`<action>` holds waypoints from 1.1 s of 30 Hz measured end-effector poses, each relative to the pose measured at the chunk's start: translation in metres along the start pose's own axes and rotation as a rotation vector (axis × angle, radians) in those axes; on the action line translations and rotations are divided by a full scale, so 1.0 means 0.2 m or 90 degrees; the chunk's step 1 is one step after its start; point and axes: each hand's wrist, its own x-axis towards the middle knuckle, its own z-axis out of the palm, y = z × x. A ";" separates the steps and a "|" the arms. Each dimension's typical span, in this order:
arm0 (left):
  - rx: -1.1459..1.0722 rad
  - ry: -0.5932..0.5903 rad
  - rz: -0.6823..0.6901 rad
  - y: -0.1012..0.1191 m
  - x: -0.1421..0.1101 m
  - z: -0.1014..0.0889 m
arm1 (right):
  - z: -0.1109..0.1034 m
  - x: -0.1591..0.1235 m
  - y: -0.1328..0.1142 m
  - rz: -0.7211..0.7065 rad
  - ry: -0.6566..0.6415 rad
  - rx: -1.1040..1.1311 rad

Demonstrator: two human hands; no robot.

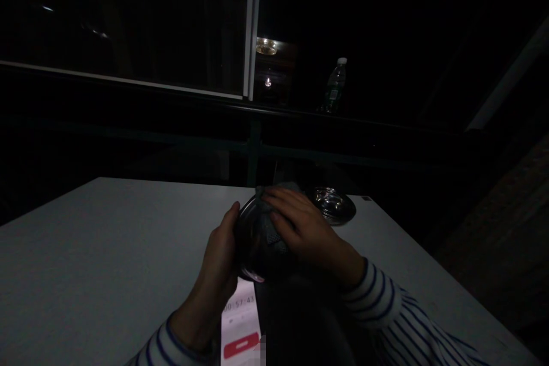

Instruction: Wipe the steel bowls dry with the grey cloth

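A shiny metal bowl (246, 240) is held tilted up on its side above the near part of the table. My left hand (221, 251) grips its left rim, thumb on top and the other fingers mostly hidden behind the bowl. Against the bowl's surface, my right hand (302, 223) presses a dark grey cloth (273, 234), its fingers bent over the fabric. Darkness hides much of the bowl's lower right side.
More metal bowls (334, 206), seemingly stacked, stand at the back right of the white table (128, 251). A lit phone (240, 320) showing a timer lies below my hands. Beyond the table, a plastic bottle (335, 88) stands on a ledge by a window frame (251, 28).
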 end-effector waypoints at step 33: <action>-0.259 -0.085 -0.159 -0.10 0.09 0.06 | 0.31 -0.15 -0.01 -0.139 0.120 -0.222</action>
